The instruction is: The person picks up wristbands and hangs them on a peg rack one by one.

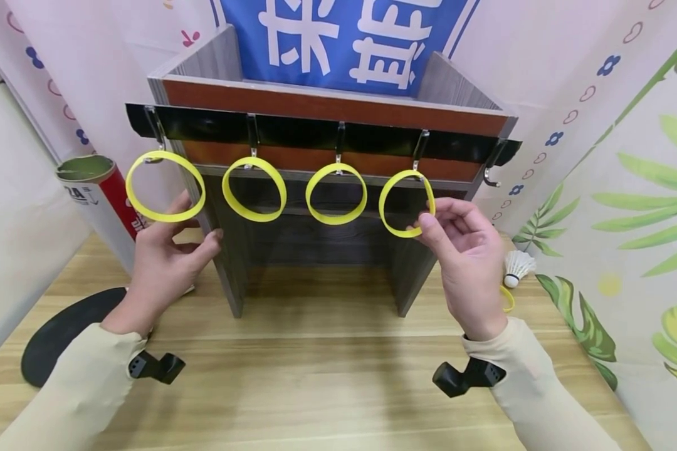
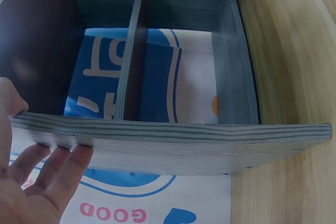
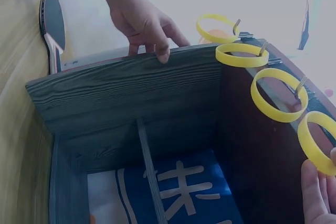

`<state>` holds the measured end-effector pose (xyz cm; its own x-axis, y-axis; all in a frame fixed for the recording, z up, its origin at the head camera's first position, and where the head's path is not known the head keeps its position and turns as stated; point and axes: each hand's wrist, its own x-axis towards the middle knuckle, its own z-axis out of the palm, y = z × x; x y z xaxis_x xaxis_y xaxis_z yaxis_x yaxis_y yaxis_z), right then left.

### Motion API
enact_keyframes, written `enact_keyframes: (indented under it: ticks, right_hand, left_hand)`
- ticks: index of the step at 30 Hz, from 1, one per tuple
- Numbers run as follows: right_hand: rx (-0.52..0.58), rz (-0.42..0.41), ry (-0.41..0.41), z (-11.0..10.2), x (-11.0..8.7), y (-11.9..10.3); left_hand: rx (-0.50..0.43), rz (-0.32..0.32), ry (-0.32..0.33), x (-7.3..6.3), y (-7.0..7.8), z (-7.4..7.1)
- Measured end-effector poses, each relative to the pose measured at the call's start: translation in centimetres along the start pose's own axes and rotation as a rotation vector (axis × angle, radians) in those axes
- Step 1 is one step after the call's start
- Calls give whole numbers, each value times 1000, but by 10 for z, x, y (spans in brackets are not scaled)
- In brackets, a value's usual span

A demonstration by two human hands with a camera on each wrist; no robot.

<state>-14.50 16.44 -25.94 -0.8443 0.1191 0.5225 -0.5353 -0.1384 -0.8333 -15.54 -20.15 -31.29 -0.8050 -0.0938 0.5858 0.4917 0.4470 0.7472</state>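
Note:
A small grey wooden shelf (image 1: pixel 412 275) stands on the table, with a black hook rail (image 1: pixel 299 133) along its front top. Several yellow rings hang from the rail's hooks in a row. My right hand (image 1: pixel 474 263) pinches the rightmost hanging ring (image 1: pixel 399 233) at its right side, thumb in front, while the ring is on its hook. On the other side, my left hand (image 1: pixel 166 263) holds the edge of the shelf's left side panel (image 2: pixel 184 134), thumb on the inner face and fingers against the outer face.
The rail's far-right hook (image 1: pixel 491 178) bears no ring. A shuttlecock (image 1: pixel 518 268) and another yellow ring (image 1: pixel 508 299) lie on the table at right. Left of the shelf are a tall can (image 1: pixel 98 194) and a black table-tennis paddle (image 1: pixel 62 332). Printed curtains hang behind.

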Motion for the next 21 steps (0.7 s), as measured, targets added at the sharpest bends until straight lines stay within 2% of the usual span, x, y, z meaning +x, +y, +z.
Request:
enact_keyframes:
  ticks: [12,21]
  right_hand:
    - [-21,-1,-37,-3,-2,5]
    - [4,43,-50,-7,-3,6]
  left_hand:
    - [-11,5,1,-1,2,0]
    - [1,-7,2,0,2,0]
